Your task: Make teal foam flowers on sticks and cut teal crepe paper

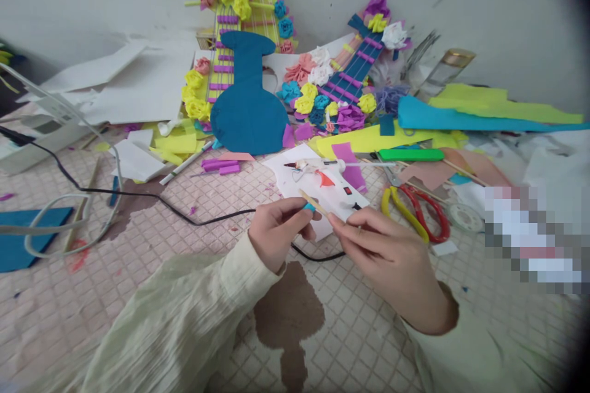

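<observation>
My left hand (283,224) pinches a small piece of blue paper (311,206) against the tip of a thin wooden stick (314,201). The other end of that stick sits between the fingers of my right hand (385,252), to the right. Just beyond both hands, a hot glue gun (318,166) lies on a white sheet (295,166), and its orange trigger shows. A blue guitar-shaped cutout (249,104) stands upright behind, leaning on a yellow paper guitar (224,67) with flowers.
Red-handled scissors (431,215), yellow-handled scissors (405,212) and a green cutter (410,155) lie to the right. A black cable (152,196) crosses the table toward the hands. Purple paper rolls (221,166) lie left of centre. A flowered blue guitar (354,77) and glass jar (449,70) stand behind.
</observation>
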